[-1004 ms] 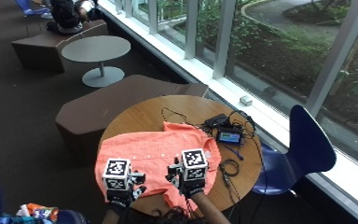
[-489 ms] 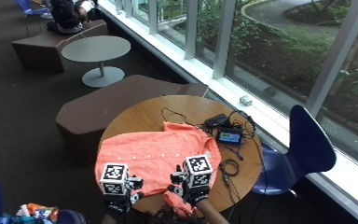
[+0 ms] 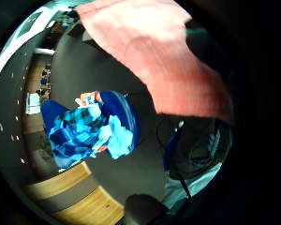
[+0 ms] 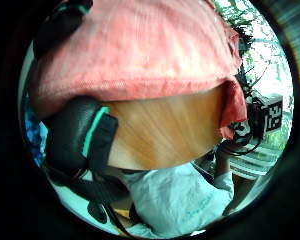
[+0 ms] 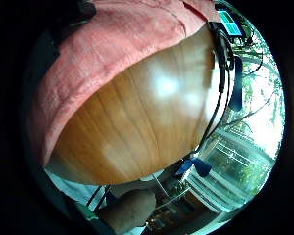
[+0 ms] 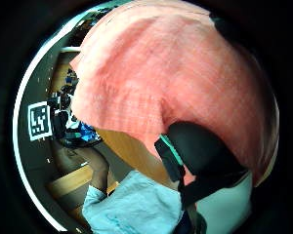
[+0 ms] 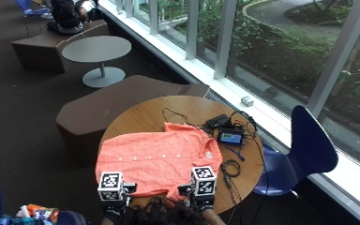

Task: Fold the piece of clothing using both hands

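Orange shirt [image 7: 158, 159] lies flat on round table [image 7: 142, 115]. Left hand [image 7: 112, 197] and right hand [image 7: 200, 193] each pinch its near hem, 2 grips.

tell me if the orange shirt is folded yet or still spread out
Mostly spread: the orange button-up shirt lies flat across the round wooden table, one layer, button row showing. Its near hem is lifted in the left hand and right hand.

The outside view is looking down from behind the person onto the round table [image 7: 149, 117]; all four palm views are sitting close against the orange shirt [image 7: 158, 159] at the table's near edge.
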Tool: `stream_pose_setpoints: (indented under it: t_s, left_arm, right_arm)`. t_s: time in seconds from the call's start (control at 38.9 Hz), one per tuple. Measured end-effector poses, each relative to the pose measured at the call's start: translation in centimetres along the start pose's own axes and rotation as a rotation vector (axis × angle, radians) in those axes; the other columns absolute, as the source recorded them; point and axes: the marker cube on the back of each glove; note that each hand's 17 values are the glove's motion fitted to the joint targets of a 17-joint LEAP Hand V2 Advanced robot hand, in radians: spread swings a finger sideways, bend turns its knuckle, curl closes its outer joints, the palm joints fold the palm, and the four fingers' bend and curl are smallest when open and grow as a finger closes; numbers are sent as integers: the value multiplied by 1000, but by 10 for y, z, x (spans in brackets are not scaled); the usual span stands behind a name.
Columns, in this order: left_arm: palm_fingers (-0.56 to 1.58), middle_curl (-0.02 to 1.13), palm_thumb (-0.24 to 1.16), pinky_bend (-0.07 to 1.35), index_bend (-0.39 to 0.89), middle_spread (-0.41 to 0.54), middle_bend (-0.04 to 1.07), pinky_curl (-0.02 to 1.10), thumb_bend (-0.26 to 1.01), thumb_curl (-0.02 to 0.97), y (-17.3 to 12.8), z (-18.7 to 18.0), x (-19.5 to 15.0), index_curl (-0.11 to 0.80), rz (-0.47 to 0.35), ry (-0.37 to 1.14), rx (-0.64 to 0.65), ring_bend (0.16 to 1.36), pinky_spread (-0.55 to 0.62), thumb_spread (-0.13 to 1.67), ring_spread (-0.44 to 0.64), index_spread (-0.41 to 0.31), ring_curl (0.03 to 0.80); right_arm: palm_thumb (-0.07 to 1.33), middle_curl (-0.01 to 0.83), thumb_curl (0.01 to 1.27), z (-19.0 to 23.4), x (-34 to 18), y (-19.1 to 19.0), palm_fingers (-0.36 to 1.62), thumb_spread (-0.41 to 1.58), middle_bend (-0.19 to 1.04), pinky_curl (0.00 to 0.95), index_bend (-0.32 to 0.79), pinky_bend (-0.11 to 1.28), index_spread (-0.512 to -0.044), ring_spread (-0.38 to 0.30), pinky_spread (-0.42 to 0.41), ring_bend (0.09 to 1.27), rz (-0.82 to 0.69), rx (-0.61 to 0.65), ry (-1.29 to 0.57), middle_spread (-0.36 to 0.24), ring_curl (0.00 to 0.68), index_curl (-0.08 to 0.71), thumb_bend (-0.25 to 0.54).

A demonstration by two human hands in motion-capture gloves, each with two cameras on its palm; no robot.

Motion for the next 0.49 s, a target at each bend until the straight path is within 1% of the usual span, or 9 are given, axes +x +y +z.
stream_pose_setpoints:
  t_s: [0.05,0.13,0.15,0.26,0.33,0.39,0.41,0.44,0.49]
  left_arm:
    - [420,341,238,480,201,-5,174,271,24,252,0,-2,-1,273,-21,8,121,543,236,1187,129,-109,282]
    - [706,350,345,496,278,-103,209,275,76,272,-3,-2,-3,312,-38,21,303,516,113,1228,-1,-161,271]
    - [797,351,377,505,287,-127,218,274,89,277,-5,-3,-8,318,-51,-4,361,501,69,1235,-42,-178,260]
    - [966,369,488,493,291,-193,219,288,131,299,-9,-20,-41,346,-119,-228,566,478,-52,1246,-156,-227,271]
    - [1060,387,548,469,300,-235,221,301,146,312,0,-18,-24,367,-78,-53,551,456,-119,1241,-221,-258,284]
    - [1184,414,594,449,263,-268,281,310,155,323,10,-24,-16,369,-55,67,555,476,-175,1226,-271,-275,303]
    - [1137,408,597,451,277,-270,253,317,151,322,14,-30,-16,379,-50,107,573,452,-178,1225,-276,-280,300]
    - [1243,436,613,432,231,-291,320,317,152,326,19,-37,-17,371,-48,140,596,499,-209,1218,-307,-289,322]
    - [1282,444,628,410,198,-312,342,323,145,328,29,-53,-22,373,-46,191,637,550,-239,1207,-336,-299,340]
  right_arm:
    - [467,271,284,-1,6,-3,324,1164,171,322,180,477,-337,68,169,294,13,60,-16,-22,216,284,45]
    - [539,279,298,-4,13,-9,438,1174,178,325,235,452,-341,4,110,316,27,204,-10,-48,236,317,69]
    - [603,281,312,-5,16,-11,565,1184,183,314,298,428,-344,-37,76,324,26,254,2,-75,236,334,101]
    - [748,281,347,-6,26,-22,895,1187,162,310,341,450,-336,-147,-60,362,10,410,65,-134,248,347,161]
    - [817,292,361,-12,31,-24,1022,1179,166,325,329,465,-324,-203,-141,375,-30,479,81,-166,272,366,180]
    - [851,312,364,-23,31,-16,1142,1181,204,339,290,478,-316,-233,-186,396,-66,504,59,-183,295,373,189]
    - [861,310,366,-30,30,-7,1102,1176,182,343,296,475,-313,-241,-194,383,-81,501,43,-187,298,387,187]
    - [877,336,365,-39,29,4,1210,1182,248,349,249,469,-310,-253,-210,421,-94,488,25,-196,318,382,193]
    - [901,357,365,-55,29,25,1302,1187,292,357,193,467,-302,-274,-239,491,-122,439,-11,-221,345,387,198]
